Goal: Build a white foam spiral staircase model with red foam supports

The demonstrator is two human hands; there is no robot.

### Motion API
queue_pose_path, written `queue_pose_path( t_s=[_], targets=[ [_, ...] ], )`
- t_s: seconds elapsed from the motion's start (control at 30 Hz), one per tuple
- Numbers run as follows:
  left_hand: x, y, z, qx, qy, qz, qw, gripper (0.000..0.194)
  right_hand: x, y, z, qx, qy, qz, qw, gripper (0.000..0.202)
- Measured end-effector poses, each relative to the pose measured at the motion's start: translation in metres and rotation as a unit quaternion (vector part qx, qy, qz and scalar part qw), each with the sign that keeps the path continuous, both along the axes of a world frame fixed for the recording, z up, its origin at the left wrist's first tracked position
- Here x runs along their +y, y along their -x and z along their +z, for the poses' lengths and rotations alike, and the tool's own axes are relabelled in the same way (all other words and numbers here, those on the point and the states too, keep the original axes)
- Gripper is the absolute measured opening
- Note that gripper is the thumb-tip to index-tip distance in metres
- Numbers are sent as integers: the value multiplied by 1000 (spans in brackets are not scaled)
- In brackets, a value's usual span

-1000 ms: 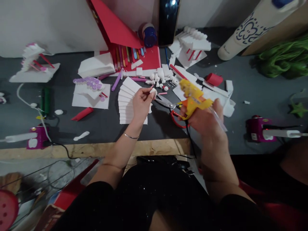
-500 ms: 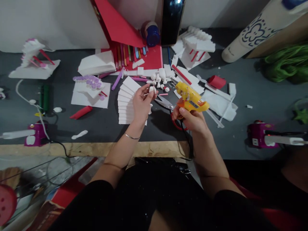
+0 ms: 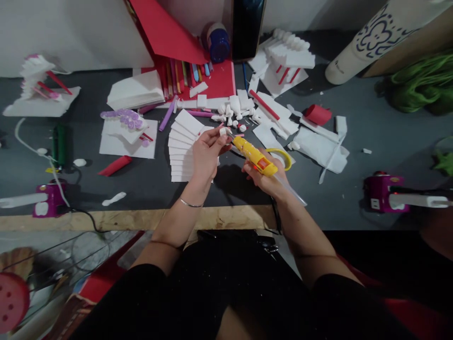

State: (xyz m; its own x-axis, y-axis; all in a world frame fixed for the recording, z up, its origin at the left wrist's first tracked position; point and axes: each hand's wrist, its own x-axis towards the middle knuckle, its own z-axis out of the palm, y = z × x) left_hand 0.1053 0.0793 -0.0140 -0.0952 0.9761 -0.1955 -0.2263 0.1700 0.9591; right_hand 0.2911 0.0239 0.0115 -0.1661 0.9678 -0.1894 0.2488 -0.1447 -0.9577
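Between the thumb and fingers of my left hand (image 3: pixel 208 151) is a small white piece (image 3: pixel 223 132), its exact kind too small to make out. My right hand (image 3: pixel 266 177) is wrapped round a yellow hot glue gun (image 3: pixel 254 154), a clear glue stick (image 3: pixel 290 190) jutting from its back. The nozzle points left and meets or nearly meets the white piece. Under and beside my left hand lies a fan of white strips (image 3: pixel 182 146). Just beyond are small white shaped pieces (image 3: pixel 229 111). The scissors are mostly hidden behind the glue gun.
Small white models on red sticks stand at left (image 3: pixel 37 85), centre left (image 3: pixel 129 125) and back right (image 3: pixel 290 54). Behind are a blue jar (image 3: pixel 218 43), a phone (image 3: pixel 248 28) and a tumbler (image 3: pixel 357 49). Purple power blocks (image 3: pixel 382 194) sit on both sides; green yarn (image 3: pixel 421 85) lies right.
My right hand has turned the glue gun and brought its nozzle left to the white piece in my left hand. My left hand has stayed nearly in place.
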Motion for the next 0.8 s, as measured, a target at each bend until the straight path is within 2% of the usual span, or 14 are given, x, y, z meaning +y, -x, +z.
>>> queue_pose_path(
  t_s=[0.1,0.23,0.5,0.8],
  targets=[
    [-1,-1,1,-23,10,-2,1000,18,2,2,4,-56,-44,-13,997,27],
    [-1,-2,3,-35,25,-6,999,17,5,3,4,-92,-60,-5,994,29],
    [-3,-1,5,-26,34,-16,999,16,8,1,-12,-186,-112,-42,975,40],
    [-4,-3,9,-27,34,-1,999,16,7,-2,-12,-176,-122,-51,975,51]
  ],
)
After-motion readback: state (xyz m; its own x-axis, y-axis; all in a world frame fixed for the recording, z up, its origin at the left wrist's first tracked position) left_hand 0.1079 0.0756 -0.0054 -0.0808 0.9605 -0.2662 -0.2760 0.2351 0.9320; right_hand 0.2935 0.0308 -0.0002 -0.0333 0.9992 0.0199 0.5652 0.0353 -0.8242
